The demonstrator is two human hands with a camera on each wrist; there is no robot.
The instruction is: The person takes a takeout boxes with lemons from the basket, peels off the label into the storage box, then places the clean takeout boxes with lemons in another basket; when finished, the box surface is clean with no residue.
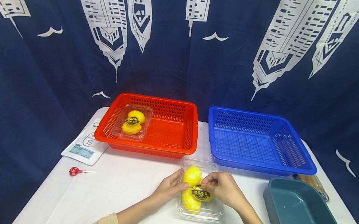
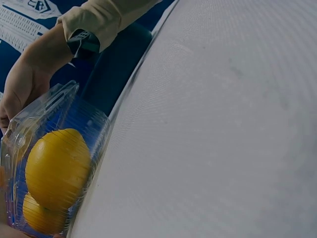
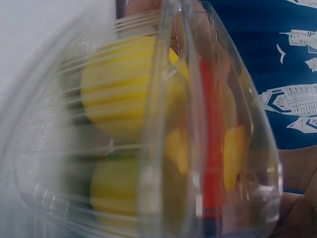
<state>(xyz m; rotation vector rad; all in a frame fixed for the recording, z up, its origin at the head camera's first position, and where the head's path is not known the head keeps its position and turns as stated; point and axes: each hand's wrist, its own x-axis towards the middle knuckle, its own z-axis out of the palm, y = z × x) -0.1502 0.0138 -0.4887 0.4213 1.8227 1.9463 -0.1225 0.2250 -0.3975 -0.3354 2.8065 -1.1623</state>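
A clear plastic clamshell box point(image 1: 200, 215) of lemons point(image 1: 192, 176) sits on the white table in front of me, its lid down. A black and gold label point(image 1: 202, 193) lies over the lid. My left hand point(image 1: 169, 188) holds the box's left side, thumb on top, the other fingers partly hidden. My right hand point(image 1: 225, 188) is over the lid, thumb and forefinger pinched at the label's upper edge. The left wrist view shows a lemon point(image 2: 58, 168) through the box wall; in the right wrist view a lemon point(image 3: 116, 89) is blurred behind plastic.
Behind stand a red basket point(image 1: 169, 150) holding another labelled box of lemons point(image 1: 132, 122), and a blue basket point(image 1: 260, 166). A teal tray point(image 1: 306, 210) lies at right, with a brownish packet point(image 1: 313, 183) behind it. At left are a flat white display device point(image 1: 85, 146) and a small red item point(image 1: 74, 171).
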